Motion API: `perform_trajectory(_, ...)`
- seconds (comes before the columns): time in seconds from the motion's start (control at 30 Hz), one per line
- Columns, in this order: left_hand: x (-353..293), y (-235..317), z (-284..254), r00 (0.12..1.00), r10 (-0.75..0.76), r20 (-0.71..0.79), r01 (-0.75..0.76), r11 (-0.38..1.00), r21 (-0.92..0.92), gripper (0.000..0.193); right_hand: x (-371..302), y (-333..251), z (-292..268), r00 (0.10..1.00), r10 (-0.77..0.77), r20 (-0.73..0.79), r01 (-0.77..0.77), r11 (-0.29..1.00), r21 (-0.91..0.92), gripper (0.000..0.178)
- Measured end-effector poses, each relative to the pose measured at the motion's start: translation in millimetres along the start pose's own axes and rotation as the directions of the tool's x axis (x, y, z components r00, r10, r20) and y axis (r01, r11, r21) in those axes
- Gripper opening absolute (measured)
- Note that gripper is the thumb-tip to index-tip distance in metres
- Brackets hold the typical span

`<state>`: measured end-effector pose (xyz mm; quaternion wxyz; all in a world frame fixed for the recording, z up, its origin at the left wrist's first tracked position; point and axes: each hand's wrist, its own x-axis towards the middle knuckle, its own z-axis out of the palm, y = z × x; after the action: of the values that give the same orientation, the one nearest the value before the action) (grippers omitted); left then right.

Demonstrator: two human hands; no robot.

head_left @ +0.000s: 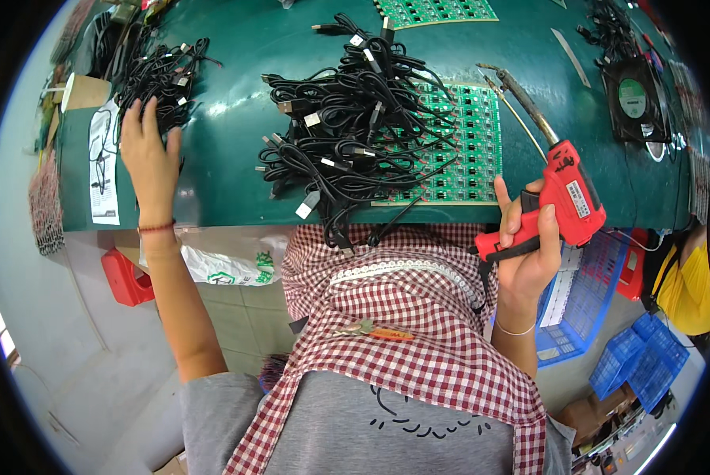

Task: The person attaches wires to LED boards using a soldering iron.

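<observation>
Right now the red soldering gun (565, 194) is being held up off the bench, its long metal tip and feed wire pointing away toward the far edge of the green panel of circuit boards (458, 142). It is a pistol-shaped tool with a red plastic body, a pale label on its side and a dark barrel. The right hand (525, 253) is wrapping tightly around its handle, one finger lying up along the front near the trigger.

Out at the other side, the left hand (149, 158) is lying flat with fingers spread on the small heap of black cables (161, 79) near the bench's left end, pressing on them rather than closing round any single one. A larger tangle of black cables with plugs (347, 119) is sitting in the middle of the green bench (228, 174), partly covering the panel.

Judging from this, a cable is being fetched while the tool waits; next, the fingers would need to single out one lead from the heap.
</observation>
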<state>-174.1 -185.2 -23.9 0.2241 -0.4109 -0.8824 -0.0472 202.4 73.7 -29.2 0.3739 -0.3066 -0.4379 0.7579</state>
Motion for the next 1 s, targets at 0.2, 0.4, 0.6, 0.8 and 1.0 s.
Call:
perform_trajectory(0.2,15,-7,9,0.999,0.029,-0.026,-0.024,0.982,0.185,0.019,2,1,-4,1.0,-0.003,-0.019,0.004,1.0,0.025,0.029)
perform_trajectory(0.4,39,-3,1,0.974,-0.188,-0.128,0.102,0.864,-0.494,0.018,3,0,-6,1.0,0.013,-0.008,-0.013,1.0,0.021,0.029)
perform_trajectory(0.6,54,53,-1,0.945,-0.031,0.324,0.227,0.776,-0.588,0.03,6,-1,-5,1.0,0.027,-0.011,-0.027,0.999,0.023,0.029)
perform_trajectory(0.8,69,49,3,0.978,-0.158,0.138,0.209,0.796,-0.568,0.049,2,-1,-5,0.998,0.04,-0.037,-0.037,0.996,0.084,0.027)
perform_trajectory(1.0,92,61,-45,0.883,-0.376,0.281,0.392,0.261,-0.882,0.036,1,-1,-7,0.999,0.044,-0.022,-0.042,0.996,0.075,0.028)
